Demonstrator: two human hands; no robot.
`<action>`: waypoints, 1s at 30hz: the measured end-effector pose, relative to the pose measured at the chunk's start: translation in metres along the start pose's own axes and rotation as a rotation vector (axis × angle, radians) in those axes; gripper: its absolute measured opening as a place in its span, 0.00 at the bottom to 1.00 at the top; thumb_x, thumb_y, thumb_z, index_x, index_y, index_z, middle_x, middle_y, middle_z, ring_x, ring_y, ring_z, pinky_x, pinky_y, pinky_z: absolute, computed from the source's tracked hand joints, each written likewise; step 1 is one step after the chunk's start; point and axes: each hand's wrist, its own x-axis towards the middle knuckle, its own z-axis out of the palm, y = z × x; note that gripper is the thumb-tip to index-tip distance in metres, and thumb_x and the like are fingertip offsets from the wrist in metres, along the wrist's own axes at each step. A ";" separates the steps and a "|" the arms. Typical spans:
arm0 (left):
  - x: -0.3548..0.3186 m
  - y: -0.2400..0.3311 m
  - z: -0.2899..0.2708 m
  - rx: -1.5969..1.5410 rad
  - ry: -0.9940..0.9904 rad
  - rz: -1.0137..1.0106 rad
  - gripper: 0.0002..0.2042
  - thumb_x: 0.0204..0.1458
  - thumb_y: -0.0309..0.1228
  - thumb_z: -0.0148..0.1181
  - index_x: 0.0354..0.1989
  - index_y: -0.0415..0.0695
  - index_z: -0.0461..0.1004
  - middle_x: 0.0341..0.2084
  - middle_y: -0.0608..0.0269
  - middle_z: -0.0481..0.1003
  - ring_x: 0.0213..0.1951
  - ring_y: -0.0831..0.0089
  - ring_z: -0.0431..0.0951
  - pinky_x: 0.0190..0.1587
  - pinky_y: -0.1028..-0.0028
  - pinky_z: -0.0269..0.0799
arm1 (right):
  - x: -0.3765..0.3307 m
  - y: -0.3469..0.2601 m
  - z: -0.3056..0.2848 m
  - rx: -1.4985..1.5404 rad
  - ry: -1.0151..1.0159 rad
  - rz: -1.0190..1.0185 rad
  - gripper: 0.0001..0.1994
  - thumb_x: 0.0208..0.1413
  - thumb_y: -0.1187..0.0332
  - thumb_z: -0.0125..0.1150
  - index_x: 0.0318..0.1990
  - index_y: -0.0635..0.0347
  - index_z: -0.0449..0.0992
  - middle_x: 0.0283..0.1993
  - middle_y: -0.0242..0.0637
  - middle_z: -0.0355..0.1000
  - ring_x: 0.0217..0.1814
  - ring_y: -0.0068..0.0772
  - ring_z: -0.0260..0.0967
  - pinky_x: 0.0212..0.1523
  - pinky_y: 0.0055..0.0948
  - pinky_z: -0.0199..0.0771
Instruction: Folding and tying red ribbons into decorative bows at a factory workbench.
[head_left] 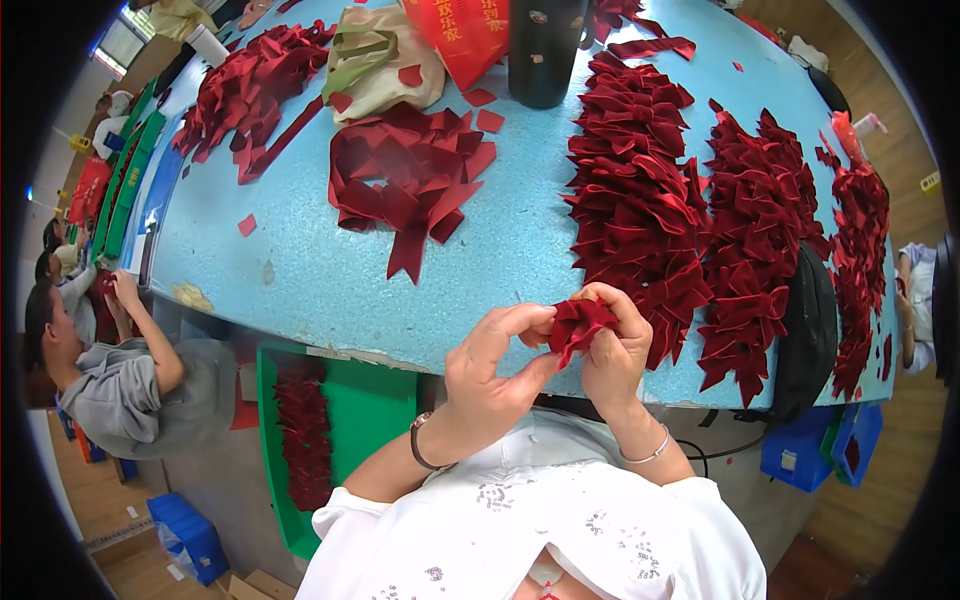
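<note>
Between my two hands, over the near edge of the table, is a dark red velvet ribbon bow (580, 326). My left hand (497, 358) pinches its left side between thumb and fingers. Fingers of my right hand (617, 345) close on its right side. Beyond them lies a loose heap of cut red ribbon strips (400, 175). Just right of my hands runs a long row of finished-looking red bows (635, 190), with a second row (755, 240) beside it.
A black bag (808, 335) hangs at the near right edge. A dark tumbler (543, 55) and a cream cloth bag (390, 60) stand at the back of the blue table (300, 270). A green bin (355, 400) holding bows sits at lower left. Co-workers (135, 370) sit at left.
</note>
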 end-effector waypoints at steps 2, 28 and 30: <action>-0.001 -0.001 -0.002 -0.024 0.004 -0.001 0.16 0.41 0.13 0.62 0.41 0.33 0.71 0.34 0.58 0.75 0.36 0.75 0.75 0.40 0.79 0.71 | -0.001 -0.001 0.002 0.016 0.008 -0.003 0.19 0.40 0.84 0.37 0.40 0.70 0.71 0.34 0.35 0.70 0.34 0.21 0.67 0.33 0.18 0.69; 0.011 0.006 -0.008 0.076 -0.026 0.139 0.14 0.36 0.14 0.66 0.33 0.37 0.73 0.29 0.58 0.77 0.32 0.72 0.77 0.35 0.78 0.72 | -0.001 0.001 0.009 0.020 0.008 -0.143 0.20 0.39 0.89 0.36 0.40 0.69 0.71 0.32 0.35 0.71 0.35 0.21 0.67 0.38 0.21 0.71; 0.008 0.005 -0.007 0.064 -0.025 0.129 0.13 0.37 0.14 0.66 0.33 0.37 0.73 0.29 0.58 0.77 0.32 0.72 0.77 0.35 0.78 0.72 | 0.000 0.000 0.009 0.012 0.003 -0.116 0.20 0.39 0.89 0.36 0.40 0.69 0.71 0.32 0.35 0.71 0.34 0.21 0.67 0.38 0.20 0.70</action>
